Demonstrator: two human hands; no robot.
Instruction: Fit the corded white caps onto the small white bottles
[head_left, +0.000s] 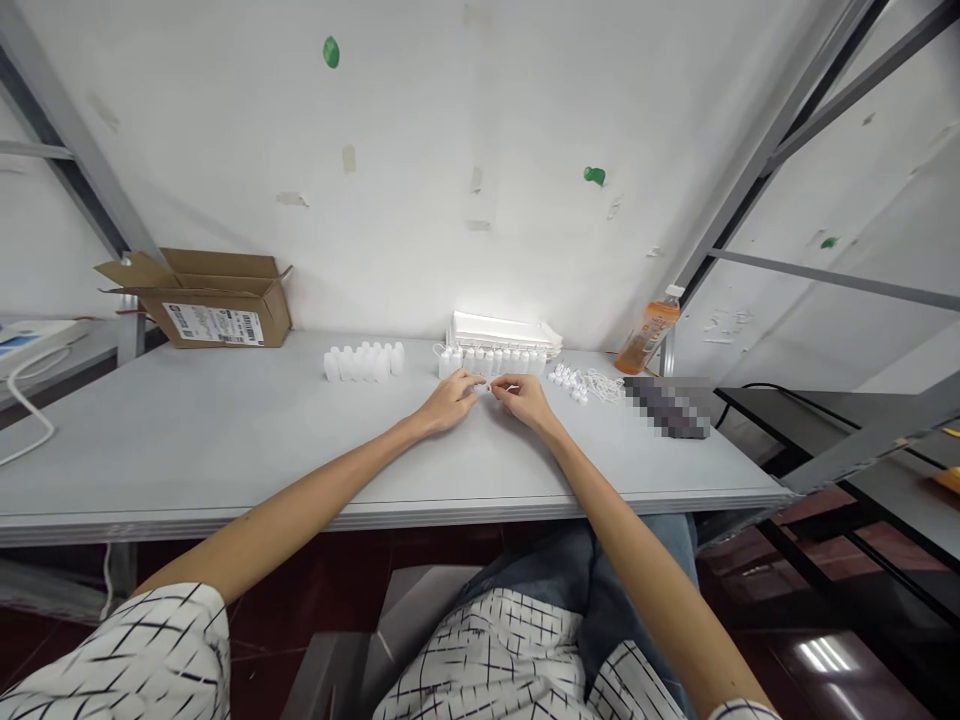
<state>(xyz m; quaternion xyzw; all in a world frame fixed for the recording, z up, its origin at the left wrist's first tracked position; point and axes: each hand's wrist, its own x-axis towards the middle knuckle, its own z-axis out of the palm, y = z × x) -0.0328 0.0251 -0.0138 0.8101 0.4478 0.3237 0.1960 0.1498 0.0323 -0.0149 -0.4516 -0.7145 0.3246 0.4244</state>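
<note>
At your far left an open cardboard box (pixel 202 300) sits on the table (pixel 225 440), with a cluster of small white bottles (pixel 364 362) further in. Your left hand (pixel 450 400) and right hand (pixel 525 398) meet mid-table, both pinching a small white piece (pixel 484 387) just before a row of white bottles (pixel 491 360). Rightward lie loose white caps (pixel 581 383), then an orange drink bottle (pixel 649 335).

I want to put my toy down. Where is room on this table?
Free: the left of the table, between the cardboard box and the front edge; also the strip before the left hand and right hand, pinching a white piece. Crowded: the back, with small bottles, stringed pieces, orange bottle.
</note>
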